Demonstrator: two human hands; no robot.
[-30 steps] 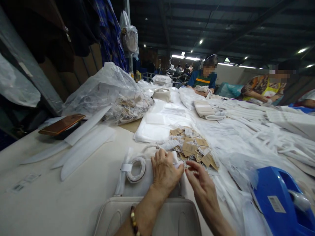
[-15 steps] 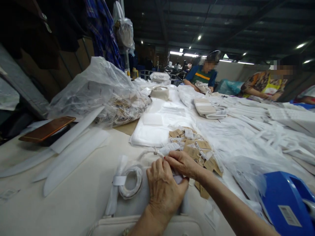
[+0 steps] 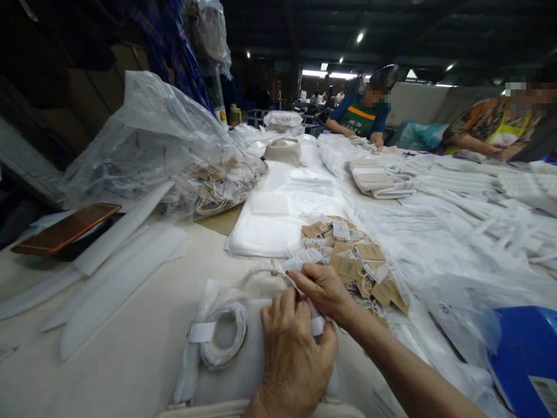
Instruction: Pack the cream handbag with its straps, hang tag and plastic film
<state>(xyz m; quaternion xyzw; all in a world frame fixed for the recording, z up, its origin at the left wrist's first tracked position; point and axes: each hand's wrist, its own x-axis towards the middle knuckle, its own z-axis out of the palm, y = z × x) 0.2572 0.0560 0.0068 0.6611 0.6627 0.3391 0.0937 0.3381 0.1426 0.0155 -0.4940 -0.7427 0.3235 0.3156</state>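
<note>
My left hand (image 3: 292, 355) lies with fingers curled on a cream bag wrapped in white covering (image 3: 243, 354), right in front of me. My right hand (image 3: 321, 290) reaches across just beyond it, fingers pinched on a small white piece at the bag's top, near a white cord loop (image 3: 265, 270). A coiled white strap with a paper band (image 3: 220, 334) rests on the bag to the left of my hands. A heap of brown paper tags (image 3: 354, 258) sits just past my right hand.
A clear plastic sack of tags (image 3: 165, 151) stands at back left, a phone (image 3: 65, 229) and white foam strips (image 3: 117, 273) to the left. A blue tape dispenser (image 3: 528, 354) sits at right. White wrapped goods (image 3: 456, 232) cover the right side. Two other people work at the far end.
My right hand crossed over from the right side of the bag to its top, beyond my left hand, and pinched a small white piece. The view tilted down and shifted.
</note>
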